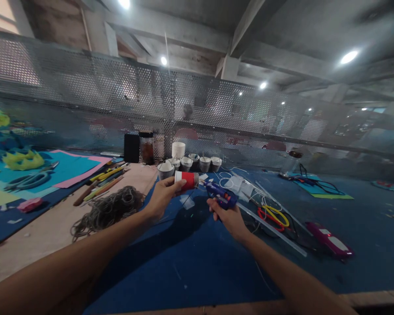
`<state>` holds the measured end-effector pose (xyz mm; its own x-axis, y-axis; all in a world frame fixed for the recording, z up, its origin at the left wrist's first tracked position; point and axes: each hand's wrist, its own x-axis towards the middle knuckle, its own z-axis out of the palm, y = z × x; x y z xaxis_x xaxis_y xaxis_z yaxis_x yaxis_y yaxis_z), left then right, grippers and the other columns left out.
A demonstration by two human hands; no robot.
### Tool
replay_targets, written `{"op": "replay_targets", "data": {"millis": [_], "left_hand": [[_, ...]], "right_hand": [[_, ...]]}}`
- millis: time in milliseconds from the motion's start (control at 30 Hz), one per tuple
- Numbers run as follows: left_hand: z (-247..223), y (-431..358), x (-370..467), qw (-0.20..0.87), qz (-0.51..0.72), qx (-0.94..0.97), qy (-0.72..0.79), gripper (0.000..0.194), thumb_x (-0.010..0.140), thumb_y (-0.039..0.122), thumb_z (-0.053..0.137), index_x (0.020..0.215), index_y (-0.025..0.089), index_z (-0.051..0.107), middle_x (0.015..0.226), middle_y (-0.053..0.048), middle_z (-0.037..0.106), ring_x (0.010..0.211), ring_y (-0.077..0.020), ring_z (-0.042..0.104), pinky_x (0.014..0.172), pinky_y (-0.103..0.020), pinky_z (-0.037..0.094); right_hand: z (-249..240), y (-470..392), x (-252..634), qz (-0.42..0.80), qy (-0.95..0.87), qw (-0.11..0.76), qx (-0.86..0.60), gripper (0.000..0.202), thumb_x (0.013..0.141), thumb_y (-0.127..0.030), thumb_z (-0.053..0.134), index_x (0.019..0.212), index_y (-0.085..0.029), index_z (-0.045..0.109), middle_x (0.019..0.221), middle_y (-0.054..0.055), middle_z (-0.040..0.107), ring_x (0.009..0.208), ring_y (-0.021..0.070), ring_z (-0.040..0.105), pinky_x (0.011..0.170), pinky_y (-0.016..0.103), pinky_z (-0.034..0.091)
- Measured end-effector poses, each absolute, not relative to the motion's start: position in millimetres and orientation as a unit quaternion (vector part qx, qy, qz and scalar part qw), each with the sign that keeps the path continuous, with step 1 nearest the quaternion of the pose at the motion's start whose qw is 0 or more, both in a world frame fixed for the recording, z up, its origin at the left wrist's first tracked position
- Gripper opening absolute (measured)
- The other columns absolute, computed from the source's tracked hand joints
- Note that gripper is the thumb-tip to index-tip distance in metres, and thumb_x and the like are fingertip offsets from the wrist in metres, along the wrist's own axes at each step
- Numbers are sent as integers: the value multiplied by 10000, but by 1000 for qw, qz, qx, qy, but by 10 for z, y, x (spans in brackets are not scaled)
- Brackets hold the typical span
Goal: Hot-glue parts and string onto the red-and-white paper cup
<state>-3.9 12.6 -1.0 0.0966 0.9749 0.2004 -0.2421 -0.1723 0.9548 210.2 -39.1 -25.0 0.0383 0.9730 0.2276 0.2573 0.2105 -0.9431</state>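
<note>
My left hand [162, 197] is closed around a red and white paper cup [188, 181], which lies on its side in the air above the blue table. Grey material, apparently string, wraps the cup's right end. In my right hand [229, 217] is a blue glue gun [222, 195], its nozzle pointing left and touching or very close to the grey end of the cup. A clear glue stick [272, 229] reaches back from behind the gun. To the left of my left hand lies a tangled heap of grey string [110, 211].
Several small grey-wrapped cups [186, 164] and a white cup stack [178, 150] stand at the back, near a jar [147, 148]. Scissors with red and yellow handles [276, 218] and a purple device [330, 241] lie right. Teal scissors [31, 178] and coloured paper [70, 168] lie left.
</note>
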Motion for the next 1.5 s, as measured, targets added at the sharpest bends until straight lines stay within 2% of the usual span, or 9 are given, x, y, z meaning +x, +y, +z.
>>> {"op": "replay_targets", "data": {"millis": [133,367,467,567,700,867,1067,1333,1500], "left_hand": [[-52,83,11,573,553,491,353,348,756,374,812,1005,133,772,1025,-114,773,930,-236,703,909,-386,559],[-89,12,59,562,530,516,371,364,765,402,797,1021,143,778,1034,-102,774,923,-230,699,895,-368,552],[-85,5,61,557,531,519,373,367,764,404,797,1018,139,780,1022,-103,776,926,-237,701,906,-371,547],[-84,6,65,557,533,521,367,334,768,390,792,998,148,787,1016,-102,777,920,-236,700,901,-367,545],[-88,2,70,551,532,527,369,302,772,379,789,974,155,793,994,-98,779,893,-230,697,879,-360,547],[-103,25,62,542,533,532,373,303,774,369,787,986,152,791,991,-96,784,893,-227,698,881,-351,544],[-108,106,28,554,564,507,343,316,762,350,801,1000,142,782,1017,-113,776,926,-240,700,928,-388,549],[-106,205,-37,543,612,465,339,332,716,348,837,962,136,768,994,-91,762,939,-240,692,885,-385,572],[-148,211,-52,524,564,518,373,321,747,385,801,959,145,776,927,-85,767,856,-230,689,840,-369,552]], "right_hand": [[-179,-338,2118,356,-588,566,-456,312,817,-507,717,798,-216,606,751,-14,657,556,110,522,638,263,450],[-195,-283,2125,354,-574,588,-447,225,784,-400,730,821,-226,592,1044,29,705,559,106,514,608,280,444],[-221,-245,2128,376,-553,610,-425,175,778,-342,728,797,-222,601,971,16,713,530,99,486,597,284,423],[-225,-213,2136,385,-534,626,-418,161,763,-295,744,765,-224,599,760,-17,684,522,108,482,629,290,420],[-214,-218,2133,416,-527,625,-399,188,778,-311,761,742,-233,594,576,-49,598,570,142,558,704,303,441],[-183,-283,2110,453,-529,608,-381,223,768,-351,799,768,-236,607,540,-56,571,698,180,646,805,326,457],[-128,-374,2094,482,-577,562,-345,199,841,-362,747,774,-242,602,490,-43,544,957,241,688,907,364,447],[-92,-405,2088,498,-585,550,-327,185,845,-327,730,786,-252,572,515,-35,571,1008,233,676,837,333,472],[-92,-380,2098,514,-554,561,-338,229,787,-340,784,807,-247,575,625,-29,634,819,203,678,718,309,468]]}}
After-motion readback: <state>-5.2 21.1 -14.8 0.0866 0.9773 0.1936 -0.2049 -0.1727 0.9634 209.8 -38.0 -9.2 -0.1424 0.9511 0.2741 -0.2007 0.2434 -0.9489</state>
